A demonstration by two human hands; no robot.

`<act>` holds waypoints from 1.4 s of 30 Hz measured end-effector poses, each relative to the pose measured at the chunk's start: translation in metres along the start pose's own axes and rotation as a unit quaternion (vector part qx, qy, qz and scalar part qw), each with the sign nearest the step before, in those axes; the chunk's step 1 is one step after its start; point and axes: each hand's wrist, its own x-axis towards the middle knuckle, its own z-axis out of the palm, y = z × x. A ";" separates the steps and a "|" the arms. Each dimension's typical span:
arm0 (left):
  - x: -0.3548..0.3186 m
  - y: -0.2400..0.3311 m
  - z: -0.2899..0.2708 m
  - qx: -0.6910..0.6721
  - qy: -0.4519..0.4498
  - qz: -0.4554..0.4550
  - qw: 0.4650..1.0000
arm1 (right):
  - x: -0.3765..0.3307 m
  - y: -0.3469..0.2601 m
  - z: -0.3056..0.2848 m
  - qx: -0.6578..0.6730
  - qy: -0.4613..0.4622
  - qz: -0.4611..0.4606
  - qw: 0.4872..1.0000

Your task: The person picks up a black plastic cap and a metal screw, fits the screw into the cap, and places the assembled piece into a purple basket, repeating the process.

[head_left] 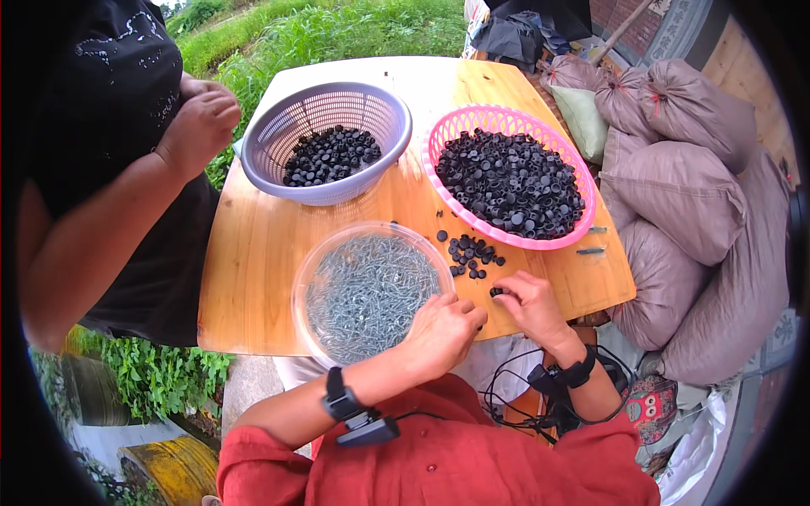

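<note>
A pale wooden desk (253, 253) with rounded corners stands outdoors, grass beyond its far edge and stuffed grey-brown sacks (700, 194) piled to the right; on it sit a lilac basket (261, 135) of small black caps, a pink basket (582, 215) heaped with larger black caps, and a clear bowl (302, 291) of grey screws; loose caps (471, 255) lie scattered between bowl and pink basket; the right hand (530, 308) pinches one black cap (496, 292) in a narrow grip at the desk's near edge; the left hand (440, 333) rests curled at the bowl's rim (what it holds, if anything, is hidden); another person's hand (198, 126) hovers at the left.
</note>
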 end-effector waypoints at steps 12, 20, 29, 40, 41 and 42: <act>0.017 0.017 -0.002 -0.111 0.080 -0.019 0.990 | -0.030 -0.020 -0.014 0.448 -0.006 0.190 0.873; -0.035 0.024 -0.037 -0.206 0.135 0.012 0.969 | -0.020 -0.073 -0.016 0.329 -0.054 -0.040 0.942; -0.076 0.009 -0.052 -0.239 0.236 -0.021 0.942 | -0.005 -0.114 0.008 0.283 -0.062 -0.076 0.954; -0.099 -0.013 -0.064 -0.211 0.354 -0.021 0.911 | 0.005 -0.109 0.019 0.449 -0.252 0.080 0.854; -0.096 -0.013 -0.065 -0.212 0.353 -0.019 0.911 | 0.004 -0.104 0.022 0.483 -0.264 0.143 0.822; -0.094 -0.010 -0.066 -0.204 0.314 -0.007 0.927 | 0.004 -0.107 0.024 0.483 -0.266 0.143 0.822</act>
